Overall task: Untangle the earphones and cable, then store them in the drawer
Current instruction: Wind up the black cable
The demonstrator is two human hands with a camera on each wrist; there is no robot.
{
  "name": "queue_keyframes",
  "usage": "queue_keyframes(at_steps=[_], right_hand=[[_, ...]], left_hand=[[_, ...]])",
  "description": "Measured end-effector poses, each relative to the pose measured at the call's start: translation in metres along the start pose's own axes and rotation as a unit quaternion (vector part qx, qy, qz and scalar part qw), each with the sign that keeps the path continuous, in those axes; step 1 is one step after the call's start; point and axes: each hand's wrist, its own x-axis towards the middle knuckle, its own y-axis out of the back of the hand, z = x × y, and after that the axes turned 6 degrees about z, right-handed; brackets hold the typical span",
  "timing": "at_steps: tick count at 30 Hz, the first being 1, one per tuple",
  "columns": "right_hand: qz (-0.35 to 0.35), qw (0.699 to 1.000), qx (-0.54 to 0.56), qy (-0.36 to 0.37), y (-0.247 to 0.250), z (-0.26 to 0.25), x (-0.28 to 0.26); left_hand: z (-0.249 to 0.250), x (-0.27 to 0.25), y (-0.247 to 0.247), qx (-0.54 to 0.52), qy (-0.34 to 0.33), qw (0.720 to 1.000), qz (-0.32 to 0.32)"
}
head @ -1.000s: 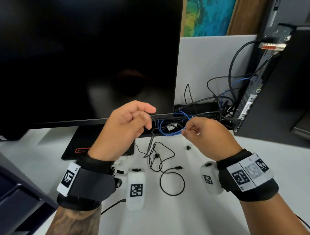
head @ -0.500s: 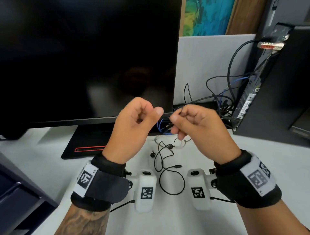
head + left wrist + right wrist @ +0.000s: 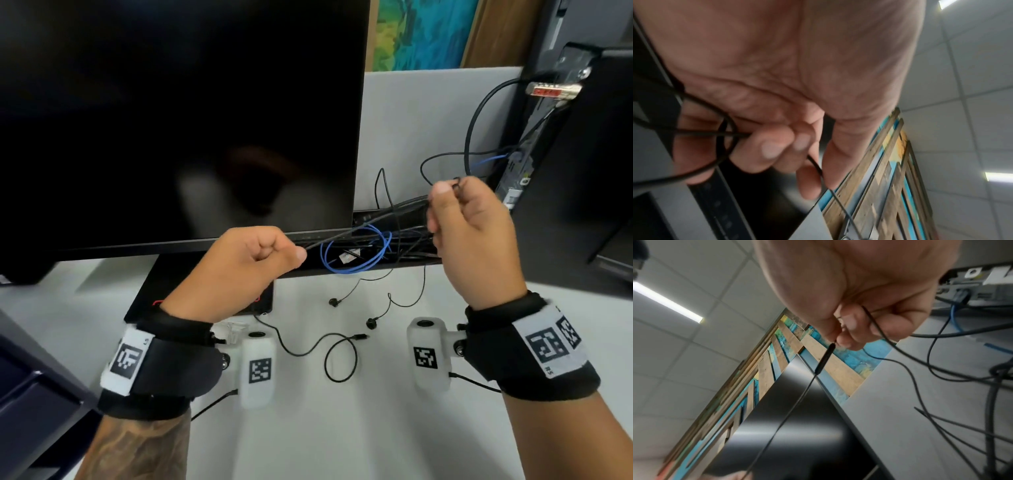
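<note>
My left hand (image 3: pixel 301 255) is a fist that pinches the thin black earphone wire (image 3: pixel 363 228), which runs taut up to my right hand (image 3: pixel 442 192). In the left wrist view, loops of black cable (image 3: pixel 723 141) sit in my left hand (image 3: pixel 818 177). In the right wrist view my right hand (image 3: pixel 836 340) pinches the top of the wire's slim inline piece (image 3: pixel 824 358). Two earbuds (image 3: pixel 333 302) (image 3: pixel 371 322) dangle on thin wires below the right hand, at or just above the white desk (image 3: pixel 376 428). A black cable (image 3: pixel 340 359) with a small plug lies looped between my wrists.
A big dark monitor (image 3: pixel 171 120) stands right behind my hands, its base (image 3: pixel 191 291) under the left one. Blue and black cables (image 3: pixel 356 253) crowd the desk's back edge. A computer tower (image 3: pixel 582 171) is at the right. A dark drawer unit (image 3: pixel 30 394) is at the lower left.
My hands were close together over the tangle; they have moved apart, the right one up and to the right, pulling the wire straight. The earbuds now hang apart.
</note>
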Motion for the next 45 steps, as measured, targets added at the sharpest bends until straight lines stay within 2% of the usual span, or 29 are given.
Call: queue_keyframes(at_steps=[2, 4, 6, 8, 12, 15, 19, 21, 23, 25, 27, 29, 33, 35, 37, 39, 41, 43, 45], right_hand=[[-0.004, 0.999, -0.038, 0.001, 0.003, 0.001, 0.001], [-0.056, 0.992, -0.114, 0.0, 0.005, 0.002, -0.001], [-0.114, 0.968, -0.223, 0.001, 0.003, 0.002, -0.005], [-0.109, 0.951, -0.289, 0.018, 0.0, -0.002, -0.01], [-0.032, 0.966, -0.231, 0.112, -0.007, -0.019, -0.02], [-0.038, 0.968, -0.189, 0.16, -0.013, -0.028, -0.029], [-0.022, 0.957, -0.213, 0.195, -0.017, -0.031, -0.033], [-0.033, 0.953, -0.244, 0.174, -0.016, -0.031, -0.031], [-0.096, 0.962, -0.221, 0.13, -0.014, -0.03, -0.031], [-0.211, 0.971, -0.1, 0.06, -0.015, -0.031, -0.032], [-0.283, 0.959, 0.004, -0.006, -0.015, -0.032, -0.033], [-0.254, 0.967, 0.006, 0.007, -0.014, -0.034, -0.03], [-0.088, 0.993, -0.045, 0.057, 0.001, -0.03, -0.014], [0.002, 0.995, -0.068, 0.069, 0.013, -0.025, -0.003], [0.043, 0.991, -0.104, 0.071, 0.024, -0.017, 0.005], [0.025, 0.984, -0.166, 0.063, 0.028, -0.007, 0.009], [-0.034, 0.973, -0.22, 0.053, 0.024, -0.001, 0.007], [-0.079, 0.974, -0.202, 0.068, 0.015, -0.003, 0.001], [-0.119, 0.982, -0.125, 0.078, 0.005, -0.014, -0.008]], left_hand=[[-0.001, 0.0, 0.005, -0.037, 0.001, 0.999, -0.009], [0.001, -0.001, 0.006, -0.084, -0.008, 0.996, -0.016], [0.005, -0.002, 0.003, -0.105, -0.024, 0.994, -0.031], [0.008, -0.002, -0.003, -0.116, -0.037, 0.991, -0.048], [0.011, -0.003, -0.016, -0.126, -0.044, 0.989, -0.07], [0.015, -0.004, -0.021, -0.134, -0.03, 0.987, -0.082], [0.019, -0.005, -0.022, -0.14, -0.009, 0.988, -0.069], [0.019, -0.006, -0.022, -0.145, -0.002, 0.988, -0.059], [0.019, -0.006, -0.022, -0.149, -0.001, 0.987, -0.056], [0.019, -0.006, -0.025, -0.155, -0.001, 0.986, -0.055], [0.02, -0.006, -0.028, -0.157, -0.001, 0.986, -0.054], [0.018, -0.005, -0.028, -0.155, 0.001, 0.987, -0.046], [0.017, -0.005, -0.019, -0.085, -0.011, 0.995, -0.054], [0.015, -0.005, -0.011, -0.042, -0.013, 0.998, -0.046], [0.012, -0.005, -0.003, -0.028, -0.018, 0.999, -0.021], [0.01, -0.003, 0.002, -0.027, -0.027, 0.999, 0.017], [0.013, -0.003, 0.002, -0.047, -0.041, 0.997, 0.044], [0.018, -0.005, -0.004, -0.067, -0.053, 0.996, 0.036], [0.023, -0.007, -0.014, -0.054, -0.056, 0.997, 0.017]])
